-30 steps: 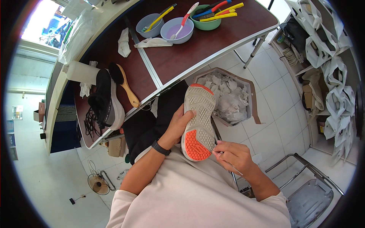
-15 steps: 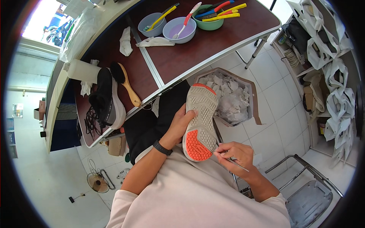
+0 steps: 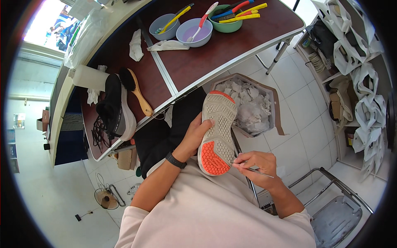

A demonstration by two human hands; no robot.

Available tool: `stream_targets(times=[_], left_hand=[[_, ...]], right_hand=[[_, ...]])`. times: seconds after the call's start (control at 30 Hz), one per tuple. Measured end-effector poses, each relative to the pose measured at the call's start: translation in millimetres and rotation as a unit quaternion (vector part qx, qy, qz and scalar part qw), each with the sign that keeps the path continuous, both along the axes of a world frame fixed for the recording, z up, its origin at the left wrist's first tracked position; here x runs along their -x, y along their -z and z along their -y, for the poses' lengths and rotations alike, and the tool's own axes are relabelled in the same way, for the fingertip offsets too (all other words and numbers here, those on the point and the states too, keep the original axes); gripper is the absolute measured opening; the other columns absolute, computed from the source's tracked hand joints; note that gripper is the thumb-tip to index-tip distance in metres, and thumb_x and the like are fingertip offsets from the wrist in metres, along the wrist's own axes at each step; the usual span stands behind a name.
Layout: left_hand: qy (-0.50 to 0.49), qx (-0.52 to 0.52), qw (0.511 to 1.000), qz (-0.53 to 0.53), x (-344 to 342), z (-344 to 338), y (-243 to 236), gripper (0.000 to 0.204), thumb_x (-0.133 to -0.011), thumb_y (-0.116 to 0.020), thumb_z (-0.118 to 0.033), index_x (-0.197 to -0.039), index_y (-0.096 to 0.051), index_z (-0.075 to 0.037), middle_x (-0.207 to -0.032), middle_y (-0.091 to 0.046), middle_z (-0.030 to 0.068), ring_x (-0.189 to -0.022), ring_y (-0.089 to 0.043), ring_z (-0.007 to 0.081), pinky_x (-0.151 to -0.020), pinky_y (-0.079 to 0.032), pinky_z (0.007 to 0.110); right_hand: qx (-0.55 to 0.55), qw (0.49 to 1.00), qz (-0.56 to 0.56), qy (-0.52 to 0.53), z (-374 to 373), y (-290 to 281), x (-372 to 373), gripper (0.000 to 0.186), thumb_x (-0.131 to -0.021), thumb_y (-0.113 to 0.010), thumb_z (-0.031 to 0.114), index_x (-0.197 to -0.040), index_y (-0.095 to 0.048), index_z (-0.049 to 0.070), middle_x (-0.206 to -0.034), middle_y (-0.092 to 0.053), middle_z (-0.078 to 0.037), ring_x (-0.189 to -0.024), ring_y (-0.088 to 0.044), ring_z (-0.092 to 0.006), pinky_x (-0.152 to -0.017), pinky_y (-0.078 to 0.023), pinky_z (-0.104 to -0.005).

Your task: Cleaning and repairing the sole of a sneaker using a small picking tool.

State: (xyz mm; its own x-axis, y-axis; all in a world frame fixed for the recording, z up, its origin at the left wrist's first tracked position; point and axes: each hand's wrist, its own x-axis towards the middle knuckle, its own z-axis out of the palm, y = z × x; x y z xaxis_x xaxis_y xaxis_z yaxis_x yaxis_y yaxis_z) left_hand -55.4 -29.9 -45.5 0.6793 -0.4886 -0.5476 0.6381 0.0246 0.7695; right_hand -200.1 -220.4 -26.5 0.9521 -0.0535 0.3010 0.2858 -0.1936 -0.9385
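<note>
My left hand (image 3: 196,134) grips a shoe (image 3: 216,136) with its sole turned up; the sole is pale beige with orange patches at both ends. My right hand (image 3: 254,165) is closed on a thin metal tool (image 3: 264,174), whose tip is at the lower right edge of the sole, beside the orange patch. On the table to the left, a black shoe with a pale sole (image 3: 113,103) lies next to black laces (image 3: 99,136) and a wooden-handled brush (image 3: 142,99).
The dark red table (image 3: 269,25) holds bowls (image 3: 194,35) with brushes, white cloths (image 3: 136,45) and a jug (image 3: 89,77). A carton of crumpled paper (image 3: 277,128) stands below. A metal chair (image 3: 337,219) and shelving with white bags (image 3: 351,41) are at right; a fan (image 3: 105,198) at lower left.
My right hand has turned and shifted slightly, so the tool's handle now points further right. The shoe and my left hand have moved very slightly right since the oldest frame.
</note>
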Motion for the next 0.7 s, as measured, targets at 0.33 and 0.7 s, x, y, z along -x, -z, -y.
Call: stream_targets(times=[0.33, 0.7], left_hand=[[0.010, -0.006, 1.000, 0.003, -0.7, -0.8, 1.7, 0.060, -0.096, -0.056, -0.022, -0.150, -0.038, -0.001, -0.132, -0.059, 0.0112, -0.113, -0.062, 0.0176, -0.097, -0.051, 0.033], [0.003, 0.010, 1.000, 0.004, -1.5, -2.0, 3.1, 0.057, -0.097, -0.058, -0.020, -0.145, -0.040, 0.004, -0.132, -0.058, 0.0158, -0.114, -0.062, 0.0203, -0.098, -0.051, 0.034]], right_hand=[[-0.038, 0.998, -0.032, 0.044, -9.9, 7.0, 2.6, 0.024, -0.078, -0.082, -0.004, -0.076, -0.060, 0.004, -0.084, -0.075, -0.010, -0.073, -0.074, -0.0176, -0.064, -0.058, -0.0267], [-0.065, 0.996, -0.046, 0.047, -13.5, -0.1, 7.9, 0.026, -0.078, -0.082, -0.005, -0.077, -0.058, 0.005, -0.086, -0.074, -0.011, -0.072, -0.073, -0.0169, -0.063, -0.057, -0.0272]])
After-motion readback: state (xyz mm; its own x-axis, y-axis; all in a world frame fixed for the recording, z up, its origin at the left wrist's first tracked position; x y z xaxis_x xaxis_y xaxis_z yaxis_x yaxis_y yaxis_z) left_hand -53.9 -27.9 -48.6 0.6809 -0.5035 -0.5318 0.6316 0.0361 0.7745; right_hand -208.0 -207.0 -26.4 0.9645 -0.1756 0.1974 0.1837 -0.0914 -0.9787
